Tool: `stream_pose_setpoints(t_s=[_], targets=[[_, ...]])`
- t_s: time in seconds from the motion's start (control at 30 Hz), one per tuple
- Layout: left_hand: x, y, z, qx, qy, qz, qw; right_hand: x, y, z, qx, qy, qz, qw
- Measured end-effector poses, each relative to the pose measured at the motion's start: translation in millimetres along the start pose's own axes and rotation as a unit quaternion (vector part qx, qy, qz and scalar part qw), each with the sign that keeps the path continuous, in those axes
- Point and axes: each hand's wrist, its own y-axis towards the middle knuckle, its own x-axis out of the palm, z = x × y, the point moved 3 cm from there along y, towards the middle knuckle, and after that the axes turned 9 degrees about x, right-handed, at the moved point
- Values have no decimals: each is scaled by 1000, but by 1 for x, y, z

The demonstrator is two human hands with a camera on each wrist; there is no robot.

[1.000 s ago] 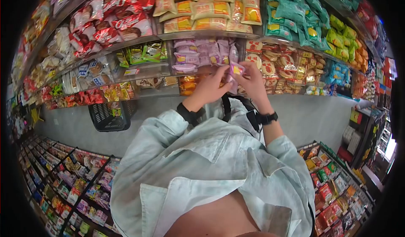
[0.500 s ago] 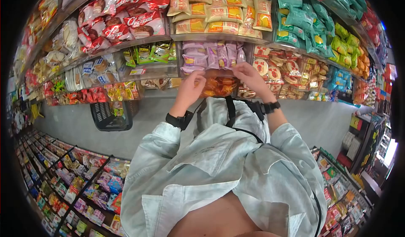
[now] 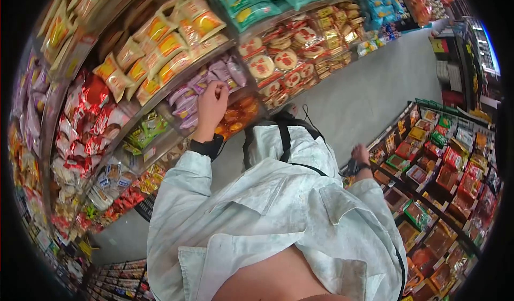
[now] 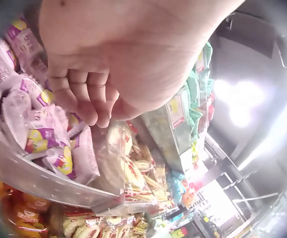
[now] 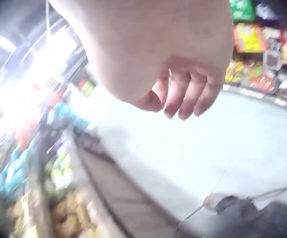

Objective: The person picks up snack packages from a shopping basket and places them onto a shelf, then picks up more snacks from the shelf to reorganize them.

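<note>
My left hand [image 3: 212, 107] hovers in front of the bin of purple snack packets [image 3: 184, 104], its fingers loosely bent with nothing in them. Seen from the left wrist, the fingers [image 4: 88, 96] overlap the purple packets [image 4: 47, 129], which lie piled behind a clear bin front [image 4: 49, 187]. My right hand [image 3: 361, 154] hangs low at my right side, near the rack of boxed and bagged goods [image 3: 428, 156]. In the right wrist view its fingers [image 5: 185, 94] are softly curled over the pale floor, holding nothing.
Above the purple bin sit cream-and-yellow packets [image 3: 166, 46]; teal bags [image 3: 257, 6] stand further right. Round crackers [image 3: 286, 60] fill the neighbouring bin, and amber-coloured packets [image 3: 235, 116] lie below. Red-and-white bags [image 3: 88, 119] are on the left. Grey floor [image 3: 364, 87] runs between shelf and rack.
A purple packet was in both hands one second ago; by half a second ago the hands were apart, holding none. The view has since turned right, and the right hand has dropped away from the shelf.
</note>
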Motion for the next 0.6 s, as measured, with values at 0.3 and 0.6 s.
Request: stream_pose_setpoints(t_s=[0.3, 0.6], targets=[[41, -6, 64, 30, -20, 61, 997, -20, -67, 117, 215, -107, 225, 944], [93, -136, 87, -12, 57, 69, 996, 34, 53, -53, 73, -196, 99, 973]])
